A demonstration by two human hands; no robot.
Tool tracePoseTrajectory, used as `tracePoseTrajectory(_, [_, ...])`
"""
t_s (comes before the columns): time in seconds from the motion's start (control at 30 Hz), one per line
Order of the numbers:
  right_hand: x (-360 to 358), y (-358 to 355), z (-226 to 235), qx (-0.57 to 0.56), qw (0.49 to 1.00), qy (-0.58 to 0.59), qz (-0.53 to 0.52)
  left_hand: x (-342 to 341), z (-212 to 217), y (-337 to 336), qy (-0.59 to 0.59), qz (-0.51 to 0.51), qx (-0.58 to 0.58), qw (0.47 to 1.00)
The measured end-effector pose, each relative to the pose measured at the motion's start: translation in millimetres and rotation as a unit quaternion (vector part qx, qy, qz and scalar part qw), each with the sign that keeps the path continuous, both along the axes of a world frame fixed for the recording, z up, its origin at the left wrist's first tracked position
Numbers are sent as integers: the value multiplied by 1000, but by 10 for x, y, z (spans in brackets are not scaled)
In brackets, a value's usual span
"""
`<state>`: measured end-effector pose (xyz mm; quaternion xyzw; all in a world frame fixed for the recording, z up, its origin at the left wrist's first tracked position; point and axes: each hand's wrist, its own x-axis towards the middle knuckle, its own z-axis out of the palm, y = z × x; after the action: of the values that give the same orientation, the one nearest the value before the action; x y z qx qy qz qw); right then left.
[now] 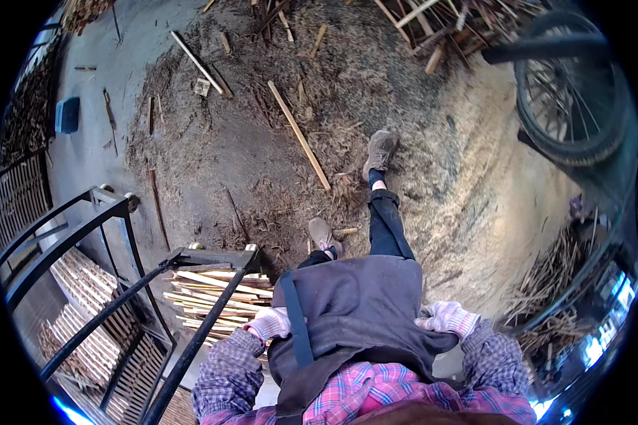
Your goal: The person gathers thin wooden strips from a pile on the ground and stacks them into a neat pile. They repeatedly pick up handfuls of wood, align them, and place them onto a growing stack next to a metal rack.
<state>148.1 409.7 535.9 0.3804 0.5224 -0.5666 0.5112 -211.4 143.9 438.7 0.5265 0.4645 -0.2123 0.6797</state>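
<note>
A dark apron [376, 297] with a blue strap [297, 322] spreads in front of me over my plaid shirt. My left hand [271, 324], in a pale knitted glove, is closed at the apron's left edge; its fingertips are partly hidden. At the opposite edge my right hand [450, 317], gloved likewise, has its fingers bent around the cloth. Beside my left hand lies a stack of thin wooden strips [216, 297], within a black metal frame cart [213, 312].
Loose wooden sticks [299, 134] and brown debris cover the floor ahead. A spoked wheel [571, 92] stands at the far right, near a pile of wood scraps [446, 25]. More slatted wood stacks [85, 276] are at left, and a blue box [67, 115] sits farther off.
</note>
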Motion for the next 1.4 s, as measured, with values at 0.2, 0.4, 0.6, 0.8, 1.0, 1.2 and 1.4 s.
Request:
tracePoseTrajectory(0.2, [-475, 2084, -681, -238, 970, -36, 26, -292, 189, 1984, -11, 37, -151, 988])
tracePoseTrajectory(0.4, [-106, 3076, -1990, 23, 977, -178, -114, -790, -1559, 3643, 254, 307, -68, 915])
tracePoseTrajectory(0.6, [-504, 4497, -3734, 492, 851, -56, -174, -453, -4226, 3224, 427, 348, -125, 825])
tracePoseTrajectory(0.8, [-1846, 4725, -5073, 377, 809, 301, -334, -228, -4615, 3238, 334, 478, 78, 809])
tracePoseTrajectory(1.0, [-3677, 4536, -5000, 522, 769, 362, 68, -1483, -4347, 4327, 328, 669, 301, 595])
tracePoseTrajectory(1.2, [-5173, 4781, -5097, 467, 862, 176, -86, -3083, -4093, 4396, 308, 781, 343, 422])
tracePoseTrajectory(1.4, [-6085, 4639, -5559, 605, 756, 145, -201, -3853, -4471, 4784, 542, 575, 181, 586])
